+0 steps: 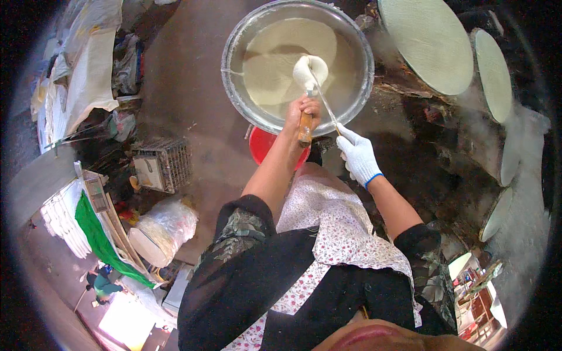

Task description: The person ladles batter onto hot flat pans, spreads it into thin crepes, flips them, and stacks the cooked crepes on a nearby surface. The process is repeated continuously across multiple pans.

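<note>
Your bare left hand (pixel 303 111) grips the wooden-handled, white rounded scoop (pixel 304 75), your white-gloved right hand (pixel 358 155) the thin, pale stick (pixel 329 108); best work it lightly above the wide silver metal basin (pixel 234 65), upper centre, avoiding spills.

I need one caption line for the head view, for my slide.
Bare left hand grips a wooden handle, gloved right hand a rod, at a basin.

No words, numbers, labels or signs can be read, neither on the metal basin (pixel 367 64) nor around it.
</note>
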